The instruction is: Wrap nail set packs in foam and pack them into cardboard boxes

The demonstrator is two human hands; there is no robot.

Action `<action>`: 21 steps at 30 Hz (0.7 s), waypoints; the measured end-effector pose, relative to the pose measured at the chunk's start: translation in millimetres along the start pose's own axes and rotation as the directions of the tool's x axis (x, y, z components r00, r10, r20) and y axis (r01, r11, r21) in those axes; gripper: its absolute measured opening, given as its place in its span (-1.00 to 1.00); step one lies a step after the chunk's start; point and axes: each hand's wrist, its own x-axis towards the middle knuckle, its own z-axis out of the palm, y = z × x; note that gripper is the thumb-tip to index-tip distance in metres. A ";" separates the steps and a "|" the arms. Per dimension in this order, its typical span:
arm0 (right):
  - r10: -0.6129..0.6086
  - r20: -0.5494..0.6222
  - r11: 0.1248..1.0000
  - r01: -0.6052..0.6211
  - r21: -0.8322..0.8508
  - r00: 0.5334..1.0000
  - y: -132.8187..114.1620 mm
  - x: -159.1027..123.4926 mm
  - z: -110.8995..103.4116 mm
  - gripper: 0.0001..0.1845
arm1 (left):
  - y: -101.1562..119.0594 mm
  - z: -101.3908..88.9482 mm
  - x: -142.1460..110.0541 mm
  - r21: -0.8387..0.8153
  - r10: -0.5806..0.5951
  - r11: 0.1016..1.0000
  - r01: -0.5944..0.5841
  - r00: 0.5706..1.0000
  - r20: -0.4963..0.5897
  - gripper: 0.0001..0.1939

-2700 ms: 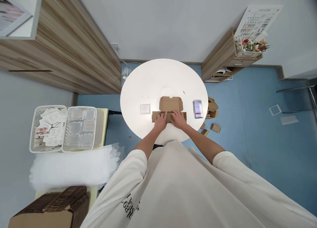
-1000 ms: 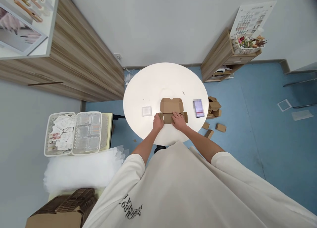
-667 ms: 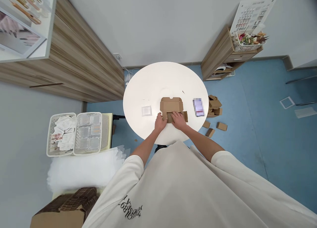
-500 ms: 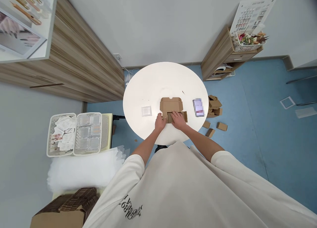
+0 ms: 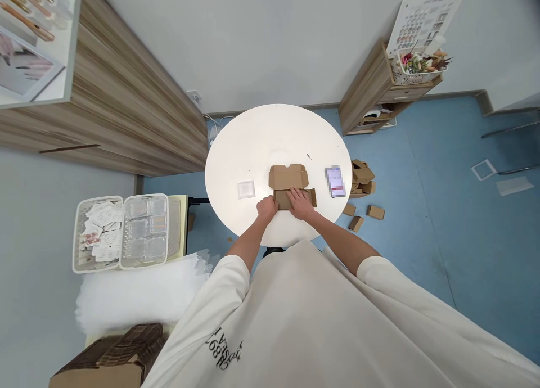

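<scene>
A partly folded brown cardboard box (image 5: 288, 179) lies on the round white table (image 5: 244, 135), its notched lid spread out on the far side. At the box's left end, my left hand (image 5: 267, 207) is closed with its fingers curled against the side flap. My right hand (image 5: 300, 203) rests over the box's near part, fingers stretched and apart on the cardboard. The right end flap sticks out beyond this hand. A small clear plastic case (image 5: 246, 189) sits left of the box. To the right lies a phone (image 5: 335, 181) with a blurred screen.
Several small cardboard boxes (image 5: 361, 177) are on the blue floor right of the table. At left, white baskets (image 5: 76, 236) hold packets and clear cases, with white sheets (image 5: 139, 289) and stacked flat cardboard (image 5: 105, 365) nearer. Wooden cabinets (image 5: 139, 84) line the back.
My left hand has turned and closed at the box's left end, where the side flap now looks folded in. My right hand has stayed on the box. The whole view has shifted slightly.
</scene>
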 end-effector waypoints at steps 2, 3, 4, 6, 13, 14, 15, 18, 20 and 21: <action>0.001 0.002 1.000 -0.001 -0.008 1.000 -0.3 -0.4 -0.1 -0.14 | 2.7 -1.0 0.9 0.029 0.002 1.000 -0.002 1.000 0.002 -0.80; 0.002 0.003 1.000 -0.002 -0.013 1.000 -0.4 -0.6 0.0 -0.14 | 4.4 -1.1 1.2 0.039 -0.006 0.999 0.006 1.000 0.000 -0.80; 0.002 0.007 1.000 -0.002 -0.019 1.000 -0.3 -0.7 0.3 -0.14 | 6.1 -1.2 1.2 0.046 -0.017 0.999 0.017 1.000 0.000 -0.80; 0.007 0.020 1.000 -0.007 -0.029 1.000 0.0 -0.6 0.8 -0.13 | 8.6 -1.2 -0.1 0.055 -0.040 0.998 0.039 0.999 0.011 -0.80; 0.012 0.008 0.999 -0.012 -0.041 1.000 0.1 -1.2 2.1 -0.17 | 1.0 -3.3 -15.0 0.091 0.119 0.990 -0.111 0.988 -0.094 -0.51; 0.010 0.000 0.999 -0.010 -0.042 1.000 -0.1 -1.8 2.5 -0.18 | -1.0 -3.4 -15.9 0.118 0.181 0.979 -0.169 0.978 -0.105 -0.37; 0.010 -0.009 0.999 -0.010 -0.043 1.000 -0.3 -2.4 2.9 -0.19 | -2.7 -3.5 -15.9 0.152 0.243 0.962 -0.226 0.965 -0.101 -0.22; 0.013 -0.027 0.999 -0.014 -0.046 1.000 -0.9 -3.1 4.3 -0.21 | -5.9 -3.3 -11.1 0.254 0.351 0.909 -0.330 0.935 -0.041 0.09; 0.017 -0.032 0.999 -0.018 -0.046 0.999 -1.4 -2.4 4.4 -0.22 | -6.6 -2.6 -6.2 0.291 0.366 0.891 -0.349 0.931 -0.002 0.11; 0.017 -0.032 0.999 -0.019 -0.044 0.999 -1.6 -2.0 4.0 -0.22 | -6.7 -2.2 -3.9 0.300 0.367 0.886 -0.353 0.930 0.011 0.09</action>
